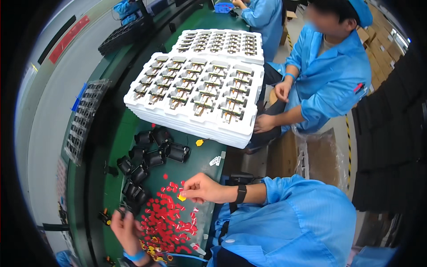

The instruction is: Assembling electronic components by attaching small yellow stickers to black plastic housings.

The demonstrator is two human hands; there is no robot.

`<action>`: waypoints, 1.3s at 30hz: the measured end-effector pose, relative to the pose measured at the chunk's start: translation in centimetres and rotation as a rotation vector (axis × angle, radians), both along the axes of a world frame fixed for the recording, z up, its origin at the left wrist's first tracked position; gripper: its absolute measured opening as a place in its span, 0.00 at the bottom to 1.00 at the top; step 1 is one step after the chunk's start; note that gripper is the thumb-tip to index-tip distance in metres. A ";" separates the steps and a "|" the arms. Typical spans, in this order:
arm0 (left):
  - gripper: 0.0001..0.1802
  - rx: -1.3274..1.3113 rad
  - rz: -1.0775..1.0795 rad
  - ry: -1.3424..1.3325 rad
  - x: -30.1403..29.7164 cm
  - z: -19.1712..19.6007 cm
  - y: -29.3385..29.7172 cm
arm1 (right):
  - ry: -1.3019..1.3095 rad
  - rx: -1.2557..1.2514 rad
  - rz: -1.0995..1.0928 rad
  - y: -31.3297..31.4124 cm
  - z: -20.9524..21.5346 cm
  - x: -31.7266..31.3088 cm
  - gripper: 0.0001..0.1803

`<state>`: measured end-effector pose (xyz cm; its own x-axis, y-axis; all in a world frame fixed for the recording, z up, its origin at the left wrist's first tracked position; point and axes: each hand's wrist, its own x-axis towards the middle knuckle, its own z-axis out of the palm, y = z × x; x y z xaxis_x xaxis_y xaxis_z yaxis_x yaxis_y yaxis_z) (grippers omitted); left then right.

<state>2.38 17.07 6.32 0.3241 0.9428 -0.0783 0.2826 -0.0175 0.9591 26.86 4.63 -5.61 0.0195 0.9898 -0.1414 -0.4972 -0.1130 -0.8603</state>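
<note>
My left hand (126,229) gripped a small dark part I couldn't make out, beside the heap of red tabs (167,220). My right hand (200,188) pinched a yellow tab (181,197). Beyond lay several black housings (153,155), then two stacks of white trays (195,95).

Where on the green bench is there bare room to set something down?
Bare green mat lies between the white trays, the black parts and the right hand. Near the left hand, red tabs crowd the mat.
</note>
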 end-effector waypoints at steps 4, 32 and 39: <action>0.16 -0.184 -0.138 -0.193 -0.5 -1.8 -4.2 | 0.108 -0.052 0.021 -1.1 0.8 -1.1 0.14; 0.23 -0.178 -0.006 -0.007 4.5 -4.9 -12.0 | 0.285 0.236 0.156 -3.6 0.0 -1.4 0.12; 0.18 -0.015 -0.014 0.050 4.1 -6.3 -11.7 | 0.310 0.200 0.134 -3.0 -0.6 -2.0 0.11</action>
